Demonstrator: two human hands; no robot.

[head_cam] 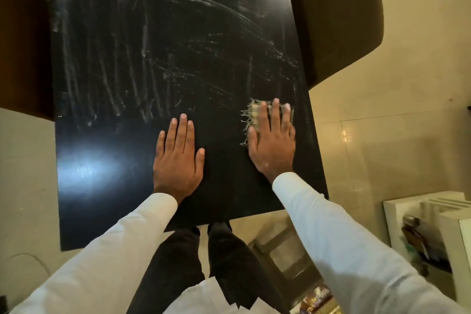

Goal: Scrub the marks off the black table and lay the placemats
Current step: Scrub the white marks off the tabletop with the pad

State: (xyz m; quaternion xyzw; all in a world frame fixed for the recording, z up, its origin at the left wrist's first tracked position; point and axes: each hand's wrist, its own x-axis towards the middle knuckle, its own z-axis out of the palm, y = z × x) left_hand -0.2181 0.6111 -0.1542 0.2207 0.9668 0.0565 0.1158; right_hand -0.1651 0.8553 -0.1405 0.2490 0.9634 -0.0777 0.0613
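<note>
You're on the scrub step: right grip (271,145) flat, fingers straight, pressing the frayed cloth (251,112) near the right edge of the tabletop (122,186), left grip (178,158) flat & empty; next, push fwd into the white marks (178,46), w/ 0 placemats in view.

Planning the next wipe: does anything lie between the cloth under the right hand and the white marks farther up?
Nothing visible does. The right hand presses the frayed cloth flat on the black table; the white marks begin just beyond it. The left hand lies flat to the side, out of that path.
</note>
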